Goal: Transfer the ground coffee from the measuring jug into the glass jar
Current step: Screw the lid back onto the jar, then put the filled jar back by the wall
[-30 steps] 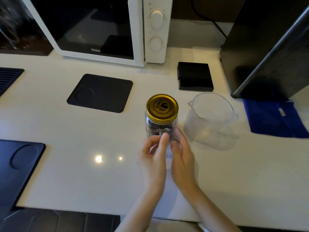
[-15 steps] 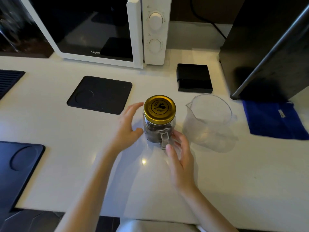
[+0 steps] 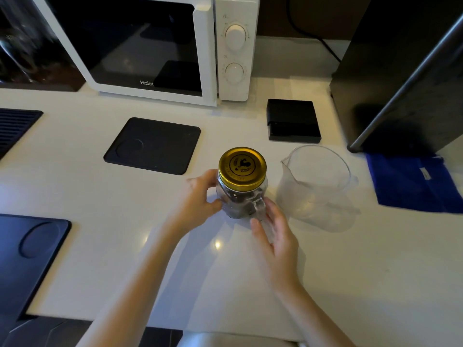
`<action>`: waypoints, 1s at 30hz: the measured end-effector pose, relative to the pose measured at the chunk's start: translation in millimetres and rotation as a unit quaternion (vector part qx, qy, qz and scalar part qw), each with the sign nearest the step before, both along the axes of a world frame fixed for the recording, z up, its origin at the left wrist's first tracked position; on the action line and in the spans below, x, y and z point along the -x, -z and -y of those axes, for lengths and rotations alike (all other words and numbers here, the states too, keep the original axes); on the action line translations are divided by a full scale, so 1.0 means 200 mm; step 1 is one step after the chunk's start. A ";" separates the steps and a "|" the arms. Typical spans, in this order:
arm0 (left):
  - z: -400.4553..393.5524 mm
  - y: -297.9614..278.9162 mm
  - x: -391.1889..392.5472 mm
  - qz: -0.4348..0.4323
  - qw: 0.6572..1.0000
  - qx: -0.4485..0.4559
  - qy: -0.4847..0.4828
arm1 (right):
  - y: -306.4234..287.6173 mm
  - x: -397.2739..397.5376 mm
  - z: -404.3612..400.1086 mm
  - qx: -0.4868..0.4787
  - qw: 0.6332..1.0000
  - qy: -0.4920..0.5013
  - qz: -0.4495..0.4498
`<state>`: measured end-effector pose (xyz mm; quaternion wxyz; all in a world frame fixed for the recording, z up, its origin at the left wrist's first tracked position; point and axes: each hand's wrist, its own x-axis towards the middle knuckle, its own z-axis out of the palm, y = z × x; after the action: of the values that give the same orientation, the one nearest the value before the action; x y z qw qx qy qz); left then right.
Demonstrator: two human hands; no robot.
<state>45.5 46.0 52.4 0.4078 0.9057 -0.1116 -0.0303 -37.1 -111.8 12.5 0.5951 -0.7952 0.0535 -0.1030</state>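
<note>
A glass jar (image 3: 238, 199) with a handle stands upright in the middle of the white counter, closed by a gold screw lid (image 3: 242, 166). Dark ground coffee shows through its glass. My left hand (image 3: 198, 199) wraps the jar's left side, thumb in front and fingers behind. My right hand (image 3: 274, 230) touches the jar's handle at the front right with its fingertips. Just to the right of the jar stands a clear plastic measuring jug (image 3: 317, 181), which looks empty, spout toward the jar.
A white microwave (image 3: 160, 48) stands at the back. Black mats lie at the centre left (image 3: 152, 145) and near left (image 3: 27, 256). A small black box (image 3: 293, 120), a dark appliance (image 3: 400, 71) and a blue cloth (image 3: 413, 184) sit to the right.
My left hand has swung from the jar's front around to its left side and closed on the glass. My right hand has stayed by the handle. Jar and jug have not moved.
</note>
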 end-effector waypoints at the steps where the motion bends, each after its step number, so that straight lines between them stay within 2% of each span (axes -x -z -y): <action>1: 0.00 0.00 0.03 0.004 1.000 -0.002 -0.012 | 0.00 -0.01 0.01 0.004 1.000 0.007 0.003; 6: 0.07 0.02 0.23 0.033 0.996 0.029 -0.082 | -0.02 -0.06 0.03 0.046 0.999 -0.009 0.008; 10: 0.11 0.07 0.32 0.046 0.988 0.044 -0.143 | -0.06 -0.11 0.01 0.004 0.998 -0.050 -0.046; 13: 0.12 0.07 0.36 0.046 0.983 0.022 -0.177 | -0.07 -0.17 0.01 -0.012 0.997 -0.069 -0.043; 16: 0.12 0.07 0.37 0.049 0.982 0.008 -0.181 | -0.07 -0.20 0.03 -0.007 0.996 -0.078 -0.040; 19: 0.10 0.09 0.34 0.050 0.980 0.035 -0.189 | -0.05 -0.19 0.03 -0.001 0.997 -0.073 -0.038; 23: 0.07 0.07 0.26 0.022 0.989 0.072 -0.123 | 0.02 -0.14 0.05 0.058 0.995 -0.071 -0.039; 26: 0.07 0.05 0.18 0.042 0.988 0.129 -0.076 | 0.05 -0.11 0.09 0.125 0.988 -0.078 -0.042; 30: 0.05 0.04 0.08 0.036 0.988 0.143 -0.041 | 0.04 -0.09 0.14 0.119 0.990 -0.073 -0.029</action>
<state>29.0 35.8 44.6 0.5299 0.8423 -0.0921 0.0352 -18.5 -139.7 4.1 0.5008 -0.8646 0.0003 -0.0416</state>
